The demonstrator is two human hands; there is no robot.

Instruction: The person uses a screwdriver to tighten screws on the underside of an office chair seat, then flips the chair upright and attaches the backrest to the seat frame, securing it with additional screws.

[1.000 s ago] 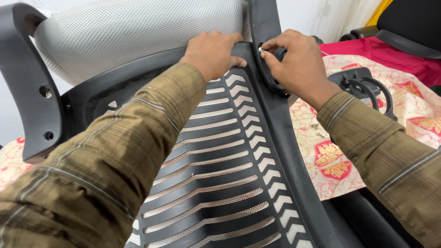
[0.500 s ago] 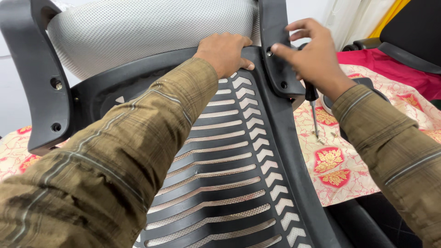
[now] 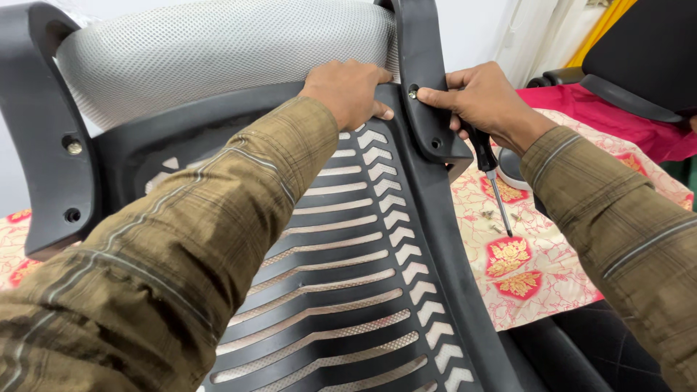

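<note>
A black slotted plastic chair back (image 3: 377,290) lies in front of me, joined to a grey mesh seat (image 3: 218,51). My left hand (image 3: 348,91) presses on the upper edge of the chair back. My right hand (image 3: 483,101) holds a black-handled screwdriver (image 3: 488,174) tucked in the palm, its shaft pointing down. The fingertips of that hand pinch a small screw (image 3: 412,93) at the upper hole of the right black bracket (image 3: 425,80). A lower hole in that bracket sits empty.
The left black armrest bracket (image 3: 43,145) carries one screw and one open hole. A patterned cream and red cloth (image 3: 537,254) covers the surface, with several loose screws (image 3: 501,216) on it. Another black chair part (image 3: 639,65) and a pink cloth (image 3: 624,123) lie at the right.
My right hand has turned the screwdriver down into its palm and brought its fingertips with a screw to the bracket's upper hole. The left hand has stayed on the chair back.
</note>
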